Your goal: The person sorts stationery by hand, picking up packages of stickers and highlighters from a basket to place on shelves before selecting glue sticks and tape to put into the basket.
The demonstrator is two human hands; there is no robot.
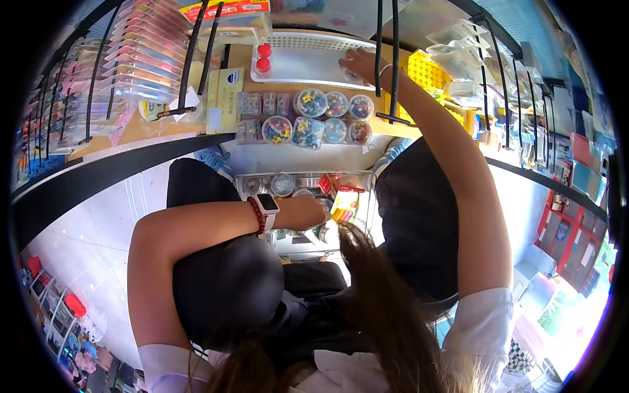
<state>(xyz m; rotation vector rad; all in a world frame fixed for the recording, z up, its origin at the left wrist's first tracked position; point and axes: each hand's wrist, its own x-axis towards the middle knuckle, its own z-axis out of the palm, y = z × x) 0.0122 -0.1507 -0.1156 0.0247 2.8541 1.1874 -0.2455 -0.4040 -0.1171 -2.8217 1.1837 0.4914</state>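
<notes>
My left hand (303, 213) reaches down over a wire basket (298, 249) between my knees, its fingers curled beside a round clear container. What those fingers hold, if anything, is hidden. Close to its fingertips is a yellow and red packet (347, 204), among several round tubs (282, 185) in the basket. On the shelf, my right hand (359, 64) is at the right end of a white tray (298, 62), fingers apart and reaching inside it. Two small red round items (263, 58) sit at the tray's left end.
Clear tubs of coloured pins (310, 103) stand in rows in front of the tray. A pale yellow box (225, 98) is left of them. Black hooks (393, 78) hang over the shelf, with packaged goods (144, 59) on the left and yellow items (426, 71) right.
</notes>
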